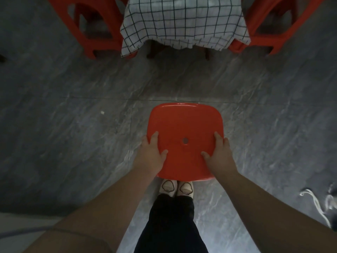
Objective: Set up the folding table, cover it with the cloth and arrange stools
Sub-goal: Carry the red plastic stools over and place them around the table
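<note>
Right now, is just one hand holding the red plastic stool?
No, left hand and right hand both grip the red plastic stool.

indoor eating area | tiled floor (54, 110) | checked tablecloth (182, 21) | red stool (186, 123)

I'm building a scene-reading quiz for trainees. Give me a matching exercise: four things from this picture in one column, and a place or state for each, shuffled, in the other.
Things:
1. checked cloth
2. held stool
3. left stool
4. shoes

States:
A. gripped at its sides by the left hand and right hand
B. side by side, below the seat's near edge
C. draped, hanging in folds
D. standing at the picture's upper left, beside the cloth

Pairs: 1-C, 2-A, 3-D, 4-B
</note>
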Demonstrator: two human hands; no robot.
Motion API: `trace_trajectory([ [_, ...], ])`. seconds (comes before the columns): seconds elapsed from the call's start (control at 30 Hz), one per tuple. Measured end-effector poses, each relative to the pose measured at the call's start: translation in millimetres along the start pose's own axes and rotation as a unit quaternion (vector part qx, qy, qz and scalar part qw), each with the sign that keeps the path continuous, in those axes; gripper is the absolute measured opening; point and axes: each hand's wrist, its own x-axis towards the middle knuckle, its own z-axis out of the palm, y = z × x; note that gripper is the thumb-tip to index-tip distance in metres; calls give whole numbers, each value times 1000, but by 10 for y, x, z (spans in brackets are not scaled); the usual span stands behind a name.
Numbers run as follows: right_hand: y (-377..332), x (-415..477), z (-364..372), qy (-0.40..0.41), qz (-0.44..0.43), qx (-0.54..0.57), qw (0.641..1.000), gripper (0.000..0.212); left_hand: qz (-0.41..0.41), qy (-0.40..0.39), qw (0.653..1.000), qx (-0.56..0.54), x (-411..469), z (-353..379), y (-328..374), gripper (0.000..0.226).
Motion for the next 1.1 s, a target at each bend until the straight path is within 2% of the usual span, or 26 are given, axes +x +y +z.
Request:
trace_trajectory([
  [0.07, -90, -88, -136, -19, 0, -47, 999, 84, 1, -13, 1000, 17, -58, -154, 42, 74],
  [0.17, -344, -315, -509, -6, -31, -64, 997, 70, 10, -9, 1000, 24, -239, -542, 160, 66],
  [0.37, -1021, -1072, -1525, 56, -136, -97, 984, 58, 72, 62, 993, 71, -982, -1633, 654, 56],
  [0.43, -1239, -1409, -1844, 74, -169, -104, 977, 55, 102, 95, 987, 80, -1301, -1996, 781, 59],
  [0.57, -1661, -2056, -2316, 90, -231, -115, 962, 58, 125, 129, 978, 106, -1915, -2630, 920, 80],
  [0.63, -1858, -2324, -2473, 95, -250, -105, 958, 60, 133, 149, 974, 106, -2116, -2912, 932, 73],
  [0.83, -2394, -2820, -2610, 118, -311, -128, 934, 64, 123, 206, 965, 109, -2436, -3516, 750, 78],
  [1.1, -3450, -2807, -2257, 106, -339, -172, 919, 64, 92, 210, 968, 101, -2212, -4146, 48, 72],
])
